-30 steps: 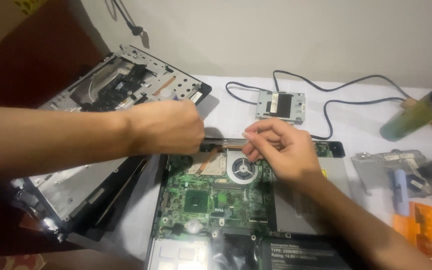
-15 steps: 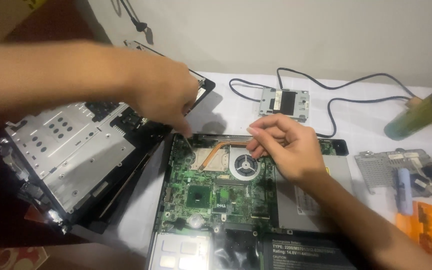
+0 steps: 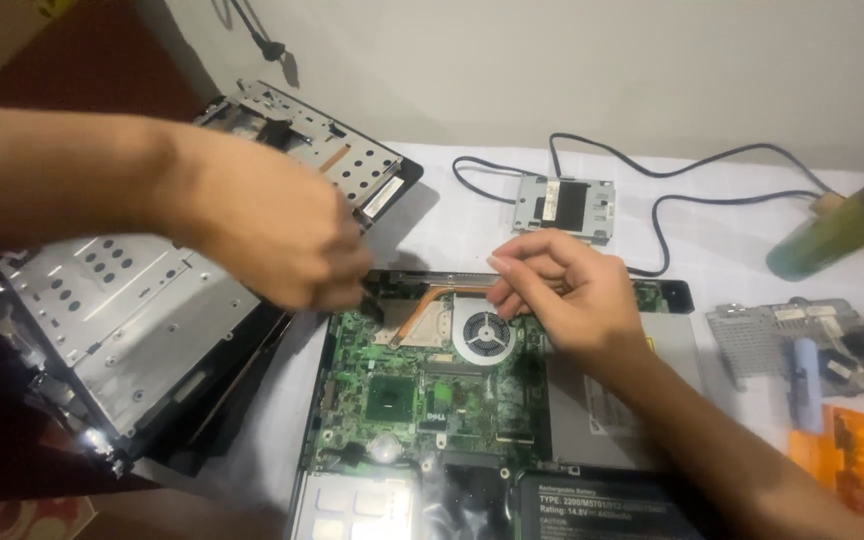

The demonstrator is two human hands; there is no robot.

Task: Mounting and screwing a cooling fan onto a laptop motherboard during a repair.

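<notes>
Hands meet over the opened laptop base (image 3: 422, 400), which lies on the white table (image 3: 452, 215) with its green circuit board bare. The left hand (image 3: 272, 235) is curled at the board's eleven o'clock corner, fingertips pinched against the dark rear edge; what it grips cannot be told. The right hand (image 3: 562, 290) hovers at one o'clock of the round cooling fan (image 3: 484, 335), fingers bent loosely, thumb and forefinger close together, nothing visible between them. A detached metal-backed cover (image 3: 122, 320) lies at nine o'clock, a small drive caddy (image 3: 564, 205) at twelve.
</notes>
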